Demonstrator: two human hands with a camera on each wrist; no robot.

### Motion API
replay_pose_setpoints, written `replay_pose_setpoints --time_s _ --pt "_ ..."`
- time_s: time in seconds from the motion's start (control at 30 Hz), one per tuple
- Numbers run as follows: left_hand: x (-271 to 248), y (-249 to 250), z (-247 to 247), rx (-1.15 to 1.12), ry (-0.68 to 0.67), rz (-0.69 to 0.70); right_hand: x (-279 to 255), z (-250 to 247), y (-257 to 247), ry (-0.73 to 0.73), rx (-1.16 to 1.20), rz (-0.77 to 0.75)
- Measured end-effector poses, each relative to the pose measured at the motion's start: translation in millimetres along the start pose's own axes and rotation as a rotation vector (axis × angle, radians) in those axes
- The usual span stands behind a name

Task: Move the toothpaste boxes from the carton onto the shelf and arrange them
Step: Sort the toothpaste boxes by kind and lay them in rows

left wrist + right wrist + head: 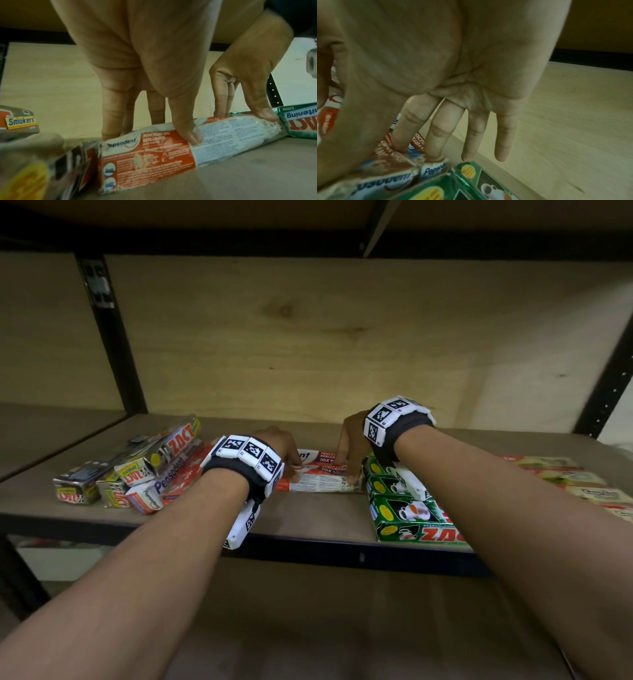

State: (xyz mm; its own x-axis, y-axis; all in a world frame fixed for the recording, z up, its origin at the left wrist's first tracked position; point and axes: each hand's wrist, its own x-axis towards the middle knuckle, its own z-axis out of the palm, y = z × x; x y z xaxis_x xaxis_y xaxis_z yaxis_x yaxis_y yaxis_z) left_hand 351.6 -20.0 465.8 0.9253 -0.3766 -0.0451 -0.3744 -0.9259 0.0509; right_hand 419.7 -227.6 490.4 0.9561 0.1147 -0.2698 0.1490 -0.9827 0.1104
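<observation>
**Both hands squaring a Pepsodent box on the shelf**

From the head view, we see the red-and-white Pepsodent box [320,472] lying flat on the shelf board [308,518], its right end just beside the green Zact boxes [404,501]. Our left hand [279,448] holds its left part and our right hand [351,446] its right end. To its left lies a loose heap of silver Zact and Pepsodent boxes [130,470]. The carton is not in view.

At the left wrist, our thumb and fingers pinch the Pepsodent box [171,146] across its narrow width. Its card looks creased and worn, so we judge it light, soft and easily crushed; a hold near both ends suits it.

At the right wrist, the first two fingers [436,135] press the box's far side with the thumb opposite; the other two hang free above the green Zact box [471,180].
</observation>
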Motion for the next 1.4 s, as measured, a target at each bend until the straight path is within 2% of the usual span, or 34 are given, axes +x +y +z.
replay_pose_setpoints --time_s 0.1,0.13,0.23,0.37,0.47,0.57,0.87,1.17,1.4 --pt "-0.4 -0.7 -2.0 0.012 0.005 0.028 -33.1 -0.9 0.6 -0.032 0.019 -0.074" --pt "-2.4 -0.5 -3.1 0.021 -0.002 0.039 -63.2 -2.8 -6.9 -0.056 0.040 -0.109" --pt "-8.6 1.5 -5.6 0.026 -0.024 0.083 -86.8 -4.9 -4.5 -0.047 0.138 -0.116" --pt "-18.0 3.3 -4.9 0.011 -0.016 0.131 -80.8 -5.4 -1.7 0.127 0.203 -0.096" --pt "-30.2 2.4 -6.3 -0.035 0.067 0.117 -76.6 0.7 -9.8 0.084 0.151 -0.147" --pt "-36.8 -3.8 -4.1 -0.039 0.138 0.032 -70.7 4.6 -12.6 0.073 0.115 -0.169" --pt "-34.3 -12.8 -9.5 -0.080 0.032 -0.030 -65.3 12.7 -6.0 0.059 0.147 -0.187" --pt "-51.0 -3.4 -8.1 -0.029 0.107 -0.053 -82.8 11.3 -13.7 0.118 0.112 -0.194" --pt "-98.9 -38.1 -32.6 0.077 0.121 -0.114 -111.1 -1.5 -46.0 0.158 0.079 -0.230"
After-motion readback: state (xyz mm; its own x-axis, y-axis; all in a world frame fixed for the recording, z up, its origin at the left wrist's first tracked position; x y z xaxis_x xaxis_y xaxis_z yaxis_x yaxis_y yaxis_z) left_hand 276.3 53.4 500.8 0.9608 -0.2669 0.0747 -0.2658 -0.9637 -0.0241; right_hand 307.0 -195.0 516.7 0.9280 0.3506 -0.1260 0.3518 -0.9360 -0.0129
